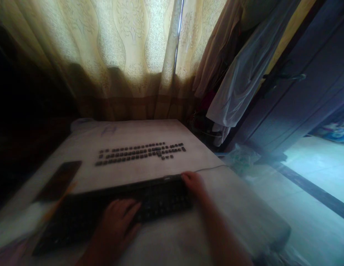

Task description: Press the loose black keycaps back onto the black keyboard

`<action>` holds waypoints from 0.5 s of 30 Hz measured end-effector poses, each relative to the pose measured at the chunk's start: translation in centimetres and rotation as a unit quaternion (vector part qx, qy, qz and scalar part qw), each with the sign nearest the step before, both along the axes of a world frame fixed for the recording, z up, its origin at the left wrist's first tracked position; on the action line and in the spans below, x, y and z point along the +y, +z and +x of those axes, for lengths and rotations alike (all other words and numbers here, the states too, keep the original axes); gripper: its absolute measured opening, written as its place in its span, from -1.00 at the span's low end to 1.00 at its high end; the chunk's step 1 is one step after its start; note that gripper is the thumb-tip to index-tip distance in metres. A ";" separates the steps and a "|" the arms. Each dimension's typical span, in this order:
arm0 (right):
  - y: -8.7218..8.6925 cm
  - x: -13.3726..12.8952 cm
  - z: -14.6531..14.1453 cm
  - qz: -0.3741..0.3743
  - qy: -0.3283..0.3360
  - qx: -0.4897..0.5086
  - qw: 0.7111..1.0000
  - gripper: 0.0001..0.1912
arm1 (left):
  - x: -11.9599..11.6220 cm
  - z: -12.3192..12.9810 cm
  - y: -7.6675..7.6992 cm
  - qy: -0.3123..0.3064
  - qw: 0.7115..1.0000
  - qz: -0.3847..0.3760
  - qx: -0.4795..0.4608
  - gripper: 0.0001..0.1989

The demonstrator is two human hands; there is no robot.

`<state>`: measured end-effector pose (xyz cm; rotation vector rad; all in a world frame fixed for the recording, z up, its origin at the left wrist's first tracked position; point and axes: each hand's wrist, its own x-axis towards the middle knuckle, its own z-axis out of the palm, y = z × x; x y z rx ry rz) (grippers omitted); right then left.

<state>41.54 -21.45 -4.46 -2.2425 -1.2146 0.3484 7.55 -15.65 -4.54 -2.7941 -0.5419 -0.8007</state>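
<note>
A dark computer keyboard (pixel 163 203) lies at a slant across the near part of the table, blurred by motion. Over its middle rests my left hand (pixel 116 223), fingers spread on or just above the keys. My right hand (pixel 194 184) is closed around the keyboard's far right corner, thumb side hidden in part by blur. Beyond the keyboard, several loose black keycaps (pixel 129 159) are laid out in rows, with a few more below the right end.
The pale-covered table (pixel 144 130) ends at a curtain (pixel 133 55). A dark flat phone-like object (pixel 59 181) lies left of the keyboard. From the right, a thin cable (pixel 212 168) runs over the table edge. Hanging clothes (pixel 233 85) and a door (pixel 285 92) stand at right.
</note>
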 end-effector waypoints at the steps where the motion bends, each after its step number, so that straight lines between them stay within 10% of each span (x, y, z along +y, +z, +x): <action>1: 0.1 0.0 -0.1 -0.004 -0.002 -0.003 1.000 -0.68 | -0.1 0.0 0.1 -0.002 1.000 -0.002 -0.002 -0.59; 15: -0.2 0.0 -0.1 -0.019 0.001 -0.015 1.000 -0.67 | -1.6 -0.9 0.8 -0.025 0.991 -0.110 -0.078 -0.69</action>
